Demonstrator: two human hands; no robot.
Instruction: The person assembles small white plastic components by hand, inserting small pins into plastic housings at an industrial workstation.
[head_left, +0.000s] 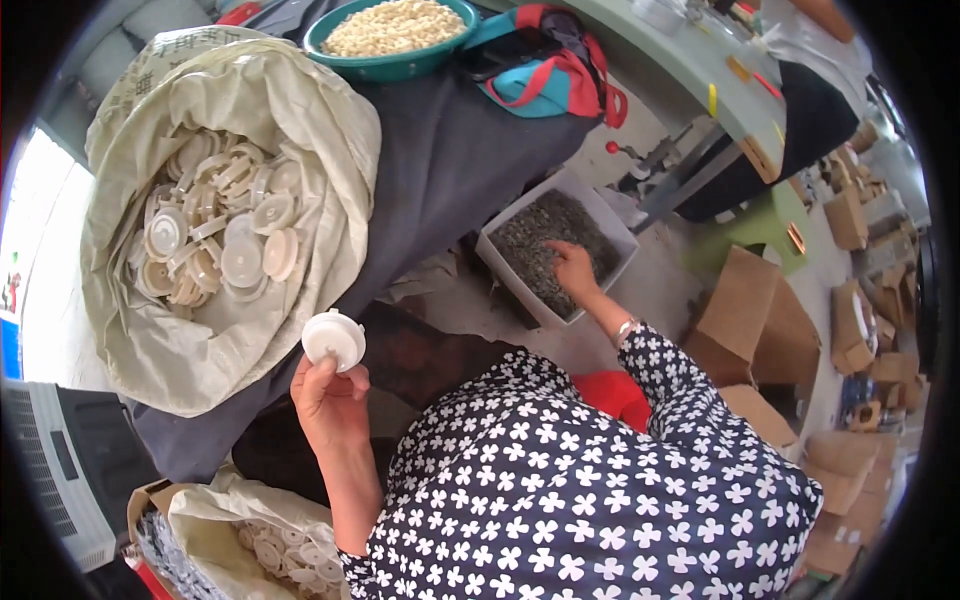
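Observation:
Raised in my left hand [330,400] is a round white plastic cap [334,338] with small tabs on its rim, pinched between thumb and fingers. It is held in front of a large open woven sack [345,200] full of similar caps [240,262] in white and cream. My right hand [573,270] reaches over a pale grey plastic bin [622,250] and touches the small dark grey pieces [530,235] inside. Its fingers are curled, with the index finger partly stretched. The pieces are too small to name, and whatever those fingers hold is hidden.
A teal basin [325,50] of small cream pieces sits on the dark cloth-covered table [430,170], near a red and teal bag [560,80]. At lower left stands another sack [200,515] of caps. Cardboard boxes [745,310] crowd the right; a grey-green worktable [640,50] is beyond.

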